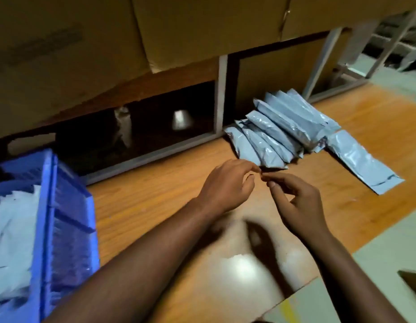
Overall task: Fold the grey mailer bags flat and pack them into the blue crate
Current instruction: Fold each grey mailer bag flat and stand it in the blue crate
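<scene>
Several grey mailer bags (279, 131) lean in an overlapping pile against the shelf at the back of the wooden table (155, 206). One more grey bag (363, 162) lies flat to the pile's right. The blue crate (69, 217) stands at the left edge, with pale bags (13, 241) inside it. My left hand (228, 183) and my right hand (297, 203) hover side by side over the table, fingers loosely curled. Their fingertips almost meet at the dark flap (274, 168) of the nearest bag. Neither hand plainly holds anything.
Large cardboard boxes (202, 29) overhang the back of the table on a grey metal shelf frame (222, 94). A dark open bay lies under them. A pale surface (388, 264) borders the table at the lower right, with a dark object (412, 283) at its edge.
</scene>
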Demonstrator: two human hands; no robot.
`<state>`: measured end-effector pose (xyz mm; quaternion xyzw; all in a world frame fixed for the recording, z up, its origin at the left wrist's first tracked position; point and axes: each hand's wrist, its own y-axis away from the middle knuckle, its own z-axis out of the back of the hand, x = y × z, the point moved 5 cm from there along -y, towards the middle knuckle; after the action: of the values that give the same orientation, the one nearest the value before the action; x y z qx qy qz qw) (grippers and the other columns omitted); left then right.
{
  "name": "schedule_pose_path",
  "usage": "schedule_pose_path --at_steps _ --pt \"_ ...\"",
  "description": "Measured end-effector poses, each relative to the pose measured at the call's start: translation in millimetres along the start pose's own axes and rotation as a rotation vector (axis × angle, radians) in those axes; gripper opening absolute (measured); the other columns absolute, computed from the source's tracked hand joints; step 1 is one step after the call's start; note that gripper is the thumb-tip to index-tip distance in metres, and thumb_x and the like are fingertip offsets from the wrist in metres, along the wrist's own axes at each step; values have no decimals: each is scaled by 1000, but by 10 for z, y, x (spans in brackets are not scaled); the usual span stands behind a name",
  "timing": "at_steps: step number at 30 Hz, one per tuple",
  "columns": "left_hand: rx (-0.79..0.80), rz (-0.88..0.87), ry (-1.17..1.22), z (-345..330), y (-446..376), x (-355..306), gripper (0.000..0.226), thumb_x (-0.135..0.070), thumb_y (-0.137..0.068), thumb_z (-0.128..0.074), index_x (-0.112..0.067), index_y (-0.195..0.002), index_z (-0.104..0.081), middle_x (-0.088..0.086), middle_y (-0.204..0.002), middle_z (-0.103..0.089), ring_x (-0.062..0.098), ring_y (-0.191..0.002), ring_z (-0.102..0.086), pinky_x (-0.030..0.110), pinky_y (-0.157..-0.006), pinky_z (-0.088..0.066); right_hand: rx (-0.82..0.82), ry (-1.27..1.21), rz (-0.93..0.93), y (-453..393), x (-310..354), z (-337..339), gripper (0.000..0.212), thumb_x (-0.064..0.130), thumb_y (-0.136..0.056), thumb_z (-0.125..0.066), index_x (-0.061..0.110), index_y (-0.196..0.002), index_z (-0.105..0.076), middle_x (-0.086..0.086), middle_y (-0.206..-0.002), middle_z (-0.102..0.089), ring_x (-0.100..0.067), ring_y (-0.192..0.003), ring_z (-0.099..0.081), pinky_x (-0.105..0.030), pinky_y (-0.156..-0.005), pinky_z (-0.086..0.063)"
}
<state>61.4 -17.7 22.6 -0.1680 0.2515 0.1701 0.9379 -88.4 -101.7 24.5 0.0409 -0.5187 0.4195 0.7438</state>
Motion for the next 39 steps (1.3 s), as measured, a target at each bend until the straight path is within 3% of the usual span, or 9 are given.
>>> schedule_pose_path --at_steps 6,10,12,16,19,23,27,32,39 --pt "183 40 51 -1430 -846 -613 33 -26 -97 -55 -27 -128 -63 -6 -131 -63 15 -126 -51 34 -100 -45 -70 119 -256 -174 -1424 827 23 14 -96 -66 27 -109 -79 17 -103 -77 -5 -95 -71 -29 -84 -56" --pt "295 74 69 -1965 -1182 -907 38 -23 -98 -52 -28 -135 -59 -8 -138 -61 14 -128 -50 35 -104 -45 -216 361 -354 -414 -2081 1426 26 18 -95 -66 28 -115 -78 10 -116 -76 -15 -107 -70 -30 -88 -52" --pt "315 68 68 -2113 -1310 -1032 39 -24 -99 -51 -29 -137 -57 -8 -139 -61 14 -127 -52 36 -102 -47 -297 416 -416 -644 -2460 1703 33 25 -94 -67 26 -127 -71 5 -129 -70 -21 -120 -64 -37 -99 -48" --pt "362 20 38 -2300 -1465 -1216 38 -26 -101 -50 -29 -138 -56 -9 -140 -60 12 -125 -54 34 -102 -46 -4 729 -584 -1051 -3192 1840 87 62 -86 -69 26 -156 -33 -7 -162 -33 -36 -151 -26 -64 -118 -20" --pt "367 30 62 -2399 -1511 -1268 36 -28 -102 -49 -32 -137 -56 -11 -139 -59 11 -126 -53 34 -101 -47 75 742 -626 -1125 -3437 1852 87 70 -86 -61 27 -155 -31 -5 -156 -42 -33 -146 -33 -70 -117 -14" --pt "362 33 73 -2457 -1425 -1266 34 -31 -103 -49 -34 -137 -55 -13 -140 -58 7 -129 -48 32 -103 -44 -31 721 -561 -905 -3341 1938 68 66 -86 -58 28 -142 -48 0 -134 -63 -29 -131 -52 -68 -119 -13" --pt "314 2 108 -2293 -1211 -1148 32 -26 -102 -51 -33 -134 -58 -15 -137 -59 5 -130 -46 32 -105 -43 -7 706 -463 -298 -3007 1814 65 64 -89 -58 28 -142 -46 3 -133 -61 -25 -132 -49 -64 -119 -14" --pt "142 21 67 -1872 -704 -786 37 -21 -98 -59 -26 -135 -59 -6 -153 -47 10 -142 -36 49 -122 -26 199 688 -256 277 -2457 1266 67 62 -93 -57 24 -146 -42 5 -141 -53 -24 -135 -45 -60 -121 -17" --pt "-42 318 54 -1152 357 48 37 -26 -103 -52 -26 -140 -56 -8 -155 -45 10 -145 -35 48 -126 -15 578 506 124 482 -1556 -69 72 58 -96 -55 20 -154 -37 0 -152 -46 -26 -145 -37 -59 -124 -14"
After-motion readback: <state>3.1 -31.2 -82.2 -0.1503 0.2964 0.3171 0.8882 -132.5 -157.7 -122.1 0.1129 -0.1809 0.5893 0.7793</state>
